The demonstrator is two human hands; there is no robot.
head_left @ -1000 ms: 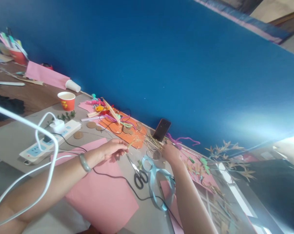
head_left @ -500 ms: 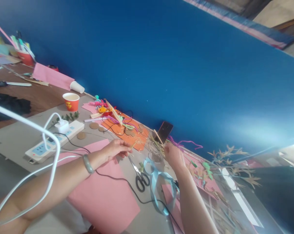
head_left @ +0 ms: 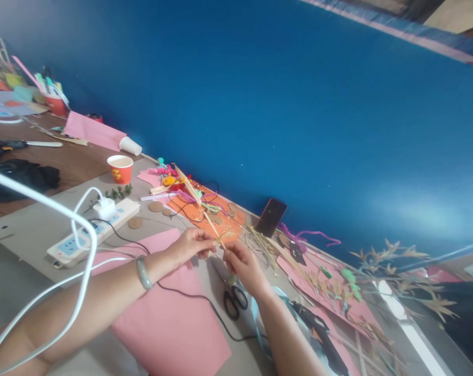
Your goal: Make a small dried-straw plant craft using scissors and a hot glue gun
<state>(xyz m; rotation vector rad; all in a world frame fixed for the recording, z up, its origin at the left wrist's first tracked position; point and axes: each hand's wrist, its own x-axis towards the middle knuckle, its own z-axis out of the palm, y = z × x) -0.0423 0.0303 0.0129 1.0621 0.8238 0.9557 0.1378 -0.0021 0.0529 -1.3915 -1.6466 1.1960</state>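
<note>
So the thin stick (head_left: pixel 211 224) is pinched near its lower end by the right hand (head_left: pixel 246 265), thumb and fingers closed down narrow. Its long axis is slanted up and away to the left, with the far end pointed out over the orange sheet (head_left: pixel 193 219). The bit that probably matters most: the held end is set just beside the left hand's (head_left: pixel 191 244) fingertips, with the stick running past them on the far side. A small yellowish scrap (head_left: pixel 221 238) seems to be pinched in those left fingers, also pretty narrow. Whether scrap and stick are touching can't be told, too small. The right hand is the nearer one, since the stick is gripped there, but the left is barely apart from it.

Below the hands, the scissors (head_left: pixel 235 302) are partly covered by the right one. Farther out, a phone (head_left: pixel 272 216) is propped against the blue wall (head_left: pixel 220 104).
</note>
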